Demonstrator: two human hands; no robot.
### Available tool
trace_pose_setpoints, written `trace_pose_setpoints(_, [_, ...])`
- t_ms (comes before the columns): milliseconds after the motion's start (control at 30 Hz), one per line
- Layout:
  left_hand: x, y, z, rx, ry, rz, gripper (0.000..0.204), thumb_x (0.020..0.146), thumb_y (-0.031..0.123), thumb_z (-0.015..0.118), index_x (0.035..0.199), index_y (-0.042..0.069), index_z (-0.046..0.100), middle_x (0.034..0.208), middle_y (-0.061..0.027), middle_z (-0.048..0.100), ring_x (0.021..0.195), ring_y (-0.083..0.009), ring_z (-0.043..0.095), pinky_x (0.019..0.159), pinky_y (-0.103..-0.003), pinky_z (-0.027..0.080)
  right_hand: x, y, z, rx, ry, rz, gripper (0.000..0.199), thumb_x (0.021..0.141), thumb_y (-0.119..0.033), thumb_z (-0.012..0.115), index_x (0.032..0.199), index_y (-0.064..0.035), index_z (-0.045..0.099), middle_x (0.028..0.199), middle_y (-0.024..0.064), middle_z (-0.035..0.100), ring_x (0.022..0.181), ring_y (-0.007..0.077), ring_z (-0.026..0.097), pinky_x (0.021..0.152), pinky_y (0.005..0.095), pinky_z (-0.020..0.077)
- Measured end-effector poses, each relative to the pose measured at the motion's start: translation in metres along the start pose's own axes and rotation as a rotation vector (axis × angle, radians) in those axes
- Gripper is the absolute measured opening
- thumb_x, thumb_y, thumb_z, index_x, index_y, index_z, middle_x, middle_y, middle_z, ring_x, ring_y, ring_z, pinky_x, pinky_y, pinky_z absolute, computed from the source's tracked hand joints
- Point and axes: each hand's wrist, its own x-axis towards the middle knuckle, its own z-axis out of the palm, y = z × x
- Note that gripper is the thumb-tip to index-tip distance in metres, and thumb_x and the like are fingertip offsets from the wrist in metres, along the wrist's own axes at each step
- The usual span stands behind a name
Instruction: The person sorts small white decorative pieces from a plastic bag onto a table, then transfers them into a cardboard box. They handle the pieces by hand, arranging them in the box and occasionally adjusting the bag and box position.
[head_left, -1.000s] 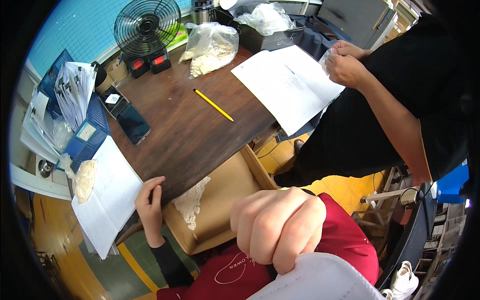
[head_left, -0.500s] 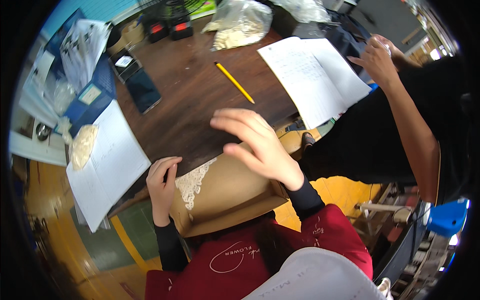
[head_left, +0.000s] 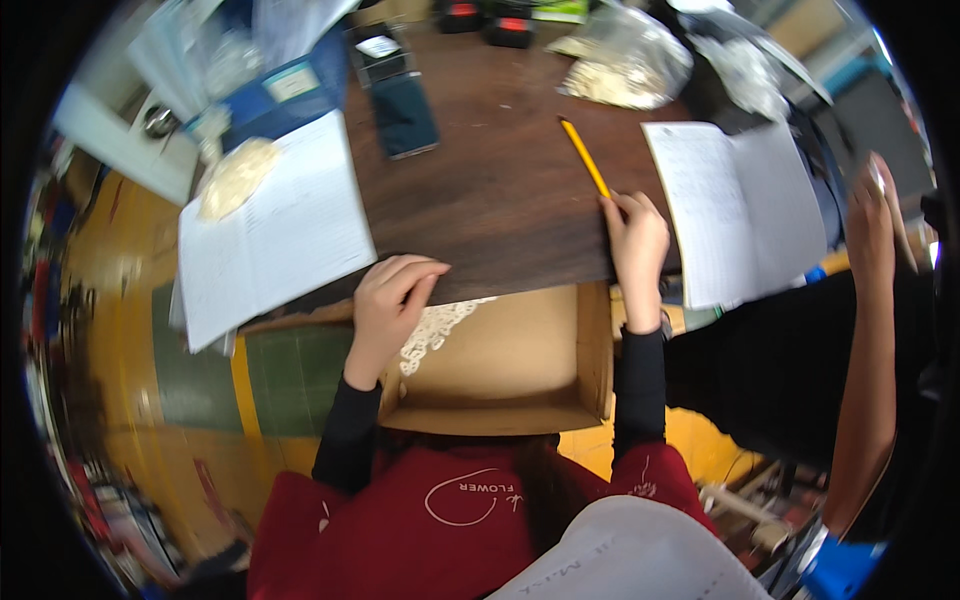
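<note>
Pencil (head_left: 585, 158): light, stiff, thin; grip mid-shaft. Right hand (head_left: 634, 238) at its 6 o'clock end, fingers curled, touching tip. Left hand (head_left: 392, 295) loosely curled, empty, on table (head_left: 500, 200) edge.

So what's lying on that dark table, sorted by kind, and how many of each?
Open notebooks: 2, left and right
Yellow pencil: 1, right hand touching its near end
Dark phone: 1
Clear bags of pale pieces: 1
Total: 5
The left hand rests at the table edge, above the cardboard box.
</note>
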Motion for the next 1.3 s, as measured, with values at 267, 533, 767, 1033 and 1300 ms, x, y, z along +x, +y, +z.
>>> trace_pose_setpoints(267, [0.006,0.006,-0.005,-0.217,0.0,-0.057,0.011,0.093,0.004,0.068,0.101,0.004,0.075,0.098,-0.0082,0.074,0.091,-0.0252,0.07,0.081,-0.035,0.055,-0.037,-0.021,-0.004,0.62,0.103,0.038,0.009,0.089,0.003,0.072,0.097,0.0041,0.068,0.073,0.0039,0.053,0.063,0.0118,0.048,0.06,0.0253,0.0412])
trace_pose_setpoints(533, [0.052,0.002,0.021,-0.286,-0.138,0.055,0.024,0.097,0.008,0.065,0.12,0.004,0.071,0.119,-0.0108,0.07,0.114,-0.0298,0.065,0.097,-0.036,0.052,-0.027,-0.05,0.012,0.778,-0.359,-0.092,0.007,0.086,0.004,0.068,0.09,0.0008,0.064,0.077,0.0045,0.063,0.072,0.009,0.058,0.069,0.0244,0.049])
trace_pose_setpoints(767, [0.035,-0.004,0.04,0.295,-0.1,0.089,0.041,0.1,0.03,0.061,0.133,0.008,0.065,0.153,-0.0162,0.05,0.147,-0.0366,0.038,0.122,-0.058,0.023,-0.023,-0.057,0.013,0.85,-0.442,0.219,0.03,0.097,-0.002,0.063,0.127,-0.0051,0.065,0.118,0.014,0.073,0.108,0.0177,0.067,0.099,0.0334,0.051])
trace_pose_setpoints(1033, [0.045,-0.006,0.039,0.418,-0.199,0.119,0.048,0.102,0.035,0.057,0.144,0.011,0.057,0.156,-0.0166,0.047,0.144,-0.0387,0.043,0.119,-0.058,0.029,-0.028,-0.067,0.024,0.188,-0.356,-0.436,0.035,0.096,-0.022,0.066,0.13,-0.0121,0.066,0.141,0.0143,0.063,0.135,0.0344,0.055,0.116,0.0487,0.0392])
trace_pose_setpoints(1300, [0.045,-0.006,0.039,0.449,-0.289,0.046,0.048,0.103,0.031,0.055,0.149,0.017,0.054,0.161,-0.0107,0.042,0.15,-0.0354,0.036,0.123,-0.054,0.024,-0.032,-0.065,0.022,0.208,-0.281,-0.455,0.031,0.097,-0.024,0.066,0.125,-0.0113,0.066,0.138,0.0147,0.064,0.135,0.0334,0.055,0.115,0.0477,0.0406])
